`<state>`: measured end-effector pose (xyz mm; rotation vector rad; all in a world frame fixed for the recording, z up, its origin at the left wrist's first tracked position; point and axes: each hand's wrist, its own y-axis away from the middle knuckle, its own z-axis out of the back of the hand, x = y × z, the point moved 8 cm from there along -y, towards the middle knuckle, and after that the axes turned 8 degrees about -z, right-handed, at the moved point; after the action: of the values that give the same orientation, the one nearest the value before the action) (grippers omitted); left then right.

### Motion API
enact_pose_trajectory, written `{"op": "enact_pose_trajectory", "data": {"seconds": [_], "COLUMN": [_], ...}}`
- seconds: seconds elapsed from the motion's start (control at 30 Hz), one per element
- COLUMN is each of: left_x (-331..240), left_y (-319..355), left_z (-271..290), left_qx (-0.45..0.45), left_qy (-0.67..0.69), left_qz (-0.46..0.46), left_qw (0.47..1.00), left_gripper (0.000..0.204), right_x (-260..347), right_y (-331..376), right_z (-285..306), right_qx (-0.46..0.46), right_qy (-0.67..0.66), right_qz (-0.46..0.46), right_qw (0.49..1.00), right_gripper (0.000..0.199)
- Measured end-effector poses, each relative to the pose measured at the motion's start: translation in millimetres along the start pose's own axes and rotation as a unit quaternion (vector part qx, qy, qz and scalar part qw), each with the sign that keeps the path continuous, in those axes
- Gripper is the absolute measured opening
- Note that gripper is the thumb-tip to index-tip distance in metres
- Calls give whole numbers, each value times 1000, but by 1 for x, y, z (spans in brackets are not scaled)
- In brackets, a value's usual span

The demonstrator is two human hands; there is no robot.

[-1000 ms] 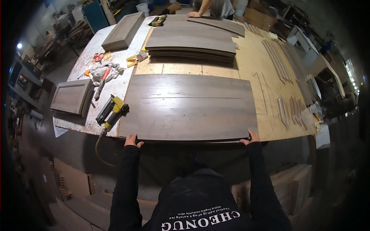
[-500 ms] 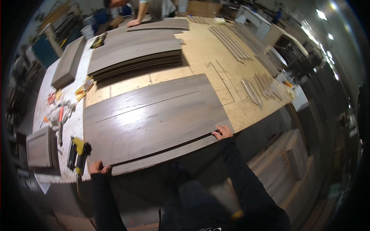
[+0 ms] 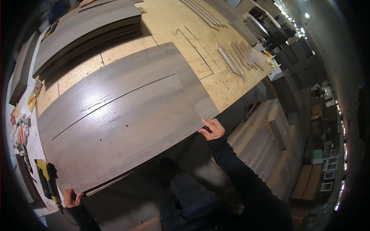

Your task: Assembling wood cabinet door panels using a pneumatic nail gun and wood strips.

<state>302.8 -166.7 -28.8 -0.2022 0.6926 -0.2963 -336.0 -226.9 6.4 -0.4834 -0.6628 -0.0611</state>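
A wide grey-brown wood panel (image 3: 115, 104) lies at the near side of the table. A long dark slit crosses its far part, and two small dark holes show nearer me. My left hand (image 3: 72, 198) is closed on its near left corner, thumb on top. At the near right corner, my right hand (image 3: 213, 129) pinches the edge; the fingers underneath are hidden. Below the near edge, by my left hand, a thin strip and a dark gap show. Beside the panel's left edge lies a yellow and black nail gun (image 3: 47, 179), close to my left hand.
A stack of panels (image 3: 92, 34) stands at the far left, with part of another person's hand (image 3: 85, 3) behind it. Narrow wood strips (image 3: 231, 61) lie on the plywood tabletop (image 3: 169, 29) at right. A pallet of wood pieces (image 3: 254, 142) stands low to my right.
The dark gap along the panel's near side no longer shows, and two holes have come into sight. Both hands still grip the near corners. The view has shifted closer and turned right.
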Motion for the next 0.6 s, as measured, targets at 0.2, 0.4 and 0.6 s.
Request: {"op": "enact_pose_trajectory", "data": {"seconds": [0.2, 0.4, 0.6], "left_x": [13, 15, 2], "left_y": [9, 12, 9], "left_z": [2, -2, 0], "left_qx": [-5, -29, -34], "left_qy": [20, 61, 66], "left_qz": [27, 89, 82], "left_qw": [999, 994, 994], "left_gripper": [40, 34, 35], "right_x": [4, 2, 4], "right_y": [4, 9, 17], "right_z": [-2, 1, -5], "right_qx": [-20, -50, -32], "right_qy": [21, 26, -30], "right_qz": [0, 5, -84], "right_qw": [1000, 998, 995], "right_gripper": [38, 39, 36]}}
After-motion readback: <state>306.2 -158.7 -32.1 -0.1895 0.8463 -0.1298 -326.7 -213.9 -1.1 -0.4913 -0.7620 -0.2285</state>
